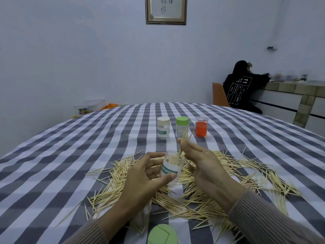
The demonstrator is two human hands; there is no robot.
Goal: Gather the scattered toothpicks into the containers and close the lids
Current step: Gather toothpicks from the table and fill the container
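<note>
Toothpicks [183, 140] are standing as a small bundle pinched between the fingertips of the right hand [202, 164], their long axis running steeply up and slightly away to the right, with the lower tips already dipping into the mouth of the open container [171, 167]. That clear, labelled container is sitting just below and to the left of the right hand, and the left hand [140, 176] is wrapping its fingers and thumb around the container's side, tilting it a little toward the bundle. So the bundle is lying directly above the opening, and the coming move probably calls for sliding it down along its own length. Many more scattered toothpicks [237, 173] are lying flat on the checked tablecloth [70, 155] around and under both hands. A green lid [162, 234] is resting at the near edge, beneath the wrists. Three further containers are standing beyond the hands: a white-capped one [163, 127], a green-capped one [182, 126] and an orange one [201, 126].
</note>
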